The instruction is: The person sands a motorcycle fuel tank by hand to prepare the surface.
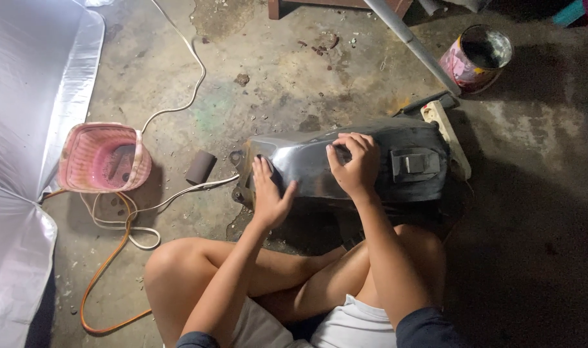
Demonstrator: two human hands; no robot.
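Dark fuel tank [345, 161], on concrete floor [274, 84].
Left hand [269, 193] flat, fingers spread on tank's side; right hand [354, 162] fingers curled, pressing its top.

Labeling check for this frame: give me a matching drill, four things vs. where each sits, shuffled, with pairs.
1. pink basket
2. tin can
3. small dark cylinder
4. left hand

A. upper right of the floor
B. flat on the dark tank's near-left face
C. left, against the silver sheet
D. on the floor between basket and tank

Pairs: 1-C, 2-A, 3-D, 4-B
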